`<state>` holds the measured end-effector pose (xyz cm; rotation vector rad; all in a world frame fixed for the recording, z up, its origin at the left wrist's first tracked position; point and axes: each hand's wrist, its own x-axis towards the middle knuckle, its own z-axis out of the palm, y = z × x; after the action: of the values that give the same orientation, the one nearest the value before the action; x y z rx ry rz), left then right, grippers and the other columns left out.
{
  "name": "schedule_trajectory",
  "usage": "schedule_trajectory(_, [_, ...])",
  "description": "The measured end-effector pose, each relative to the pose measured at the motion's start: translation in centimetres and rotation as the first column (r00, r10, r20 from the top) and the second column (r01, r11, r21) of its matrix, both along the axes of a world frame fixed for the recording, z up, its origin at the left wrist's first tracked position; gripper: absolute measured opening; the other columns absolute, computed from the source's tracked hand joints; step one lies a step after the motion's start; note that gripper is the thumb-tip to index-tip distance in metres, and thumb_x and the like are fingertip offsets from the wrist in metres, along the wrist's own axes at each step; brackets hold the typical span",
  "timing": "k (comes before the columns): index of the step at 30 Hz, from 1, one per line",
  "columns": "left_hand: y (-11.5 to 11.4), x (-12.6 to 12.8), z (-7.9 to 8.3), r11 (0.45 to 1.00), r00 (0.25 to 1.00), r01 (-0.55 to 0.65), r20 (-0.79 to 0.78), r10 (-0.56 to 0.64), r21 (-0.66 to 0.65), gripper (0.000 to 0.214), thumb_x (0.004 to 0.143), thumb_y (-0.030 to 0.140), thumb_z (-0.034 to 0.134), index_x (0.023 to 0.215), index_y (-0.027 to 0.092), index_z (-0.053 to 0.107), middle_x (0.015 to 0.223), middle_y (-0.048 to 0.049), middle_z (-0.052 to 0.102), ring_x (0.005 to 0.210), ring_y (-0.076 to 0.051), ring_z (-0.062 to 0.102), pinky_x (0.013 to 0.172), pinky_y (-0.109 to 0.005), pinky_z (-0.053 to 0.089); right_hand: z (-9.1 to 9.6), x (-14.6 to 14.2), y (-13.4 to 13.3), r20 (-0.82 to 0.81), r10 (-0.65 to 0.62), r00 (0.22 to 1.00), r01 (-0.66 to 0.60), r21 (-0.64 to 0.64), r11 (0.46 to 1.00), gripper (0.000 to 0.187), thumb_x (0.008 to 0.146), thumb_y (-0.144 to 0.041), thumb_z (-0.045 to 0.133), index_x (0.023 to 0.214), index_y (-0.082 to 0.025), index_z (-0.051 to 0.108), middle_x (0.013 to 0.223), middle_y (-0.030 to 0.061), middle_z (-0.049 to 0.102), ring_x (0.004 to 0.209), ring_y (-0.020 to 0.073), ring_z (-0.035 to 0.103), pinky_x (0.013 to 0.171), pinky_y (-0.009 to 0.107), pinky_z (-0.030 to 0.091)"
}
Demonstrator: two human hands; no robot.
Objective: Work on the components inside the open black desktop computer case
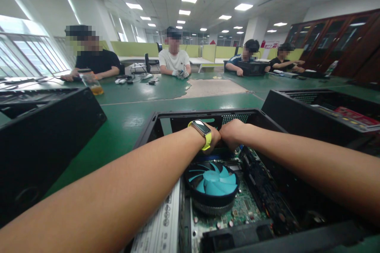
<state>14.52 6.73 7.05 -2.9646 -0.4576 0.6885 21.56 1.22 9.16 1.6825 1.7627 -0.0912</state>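
An open black computer case (178,114) lies in front of me on the green table. Both hands reach into its far end, close together. My left hand (214,139), below a wrist with a yellow-banded watch (202,127), has its fingers turned down and hidden. Beside it, my right hand (233,132) is curled, knuckles up, near the perforated panel (236,118); what its fingers hold is out of sight. Nearer to me, a turquoise cooling fan (213,181) sits on the green motherboard (245,205). A labelled silver power supply (163,221) lies left of the fan.
Another black case (50,126) stands at the left, and a further open case (297,114) at the right. Across the green table (130,120) sit several people. A jar (91,82) stands at the far left. Bare board shows through a torn patch (213,87).
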Motion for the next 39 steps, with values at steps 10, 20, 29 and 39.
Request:
schedule_trajectory(10, [0.1,0.5,0.2,0.996,0.978,-0.024,-0.21,0.007,-0.081,0.022,0.046,0.015,0.077,0.067,0.014,0.069,0.079,-0.0076,0.07,0.067,-0.023,0.061,0.064,-0.033,0.049,-0.8,0.1,0.3,-0.054,-0.035,0.998,0.036,0.025,0.999,0.048,0.053,-0.036,0.079,0.095,-0.015,0.07,0.104,0.0156,0.066,0.096,0.0355,0.062,0.077,0.045,0.051])
schedule_trajectory(20, [-0.2,0.4,0.7,0.99,0.988,-0.078,-0.139,0.062,-0.114,0.027,0.046,0.026,0.082,0.069,0.016,0.073,0.081,-0.0097,0.07,0.08,-0.028,0.063,0.076,-0.036,0.048,-0.5,0.2,0.4,-0.115,-0.113,0.987,0.12,0.055,0.991,0.048,0.051,-0.041,0.079,0.091,-0.017,0.072,0.1,0.0142,0.067,0.098,0.0362,0.061,0.081,0.048,0.049])
schedule_trajectory(29, [-1.6,-0.7,5.1,0.999,0.996,-0.043,-0.076,0.044,0.008,0.048,0.06,0.041,0.074,0.099,0.013,0.069,0.099,-0.0122,0.069,0.088,-0.027,0.063,0.072,-0.033,0.051,1.8,0.3,-0.9,-0.05,-0.071,0.996,0.076,0.103,0.992,0.058,0.048,-0.045,0.079,0.099,-0.019,0.07,0.102,0.0128,0.067,0.095,0.0312,0.062,0.077,0.038,0.049])
schedule_trajectory(39, [-15.1,-12.6,8.9,0.916,0.745,0.187,0.556,-0.368,0.355,0.032,0.082,0.034,0.045,0.11,0.034,0.061,0.112,-0.0022,0.064,0.106,-0.021,0.057,0.091,-0.04,0.048,4.0,4.1,-16.3,-0.63,0.153,0.762,0.301,0.553,0.777,0.039,0.077,-0.056,0.047,0.104,-0.035,0.067,0.102,0.0065,0.067,0.097,0.0275,0.06,0.086,0.041,0.047])
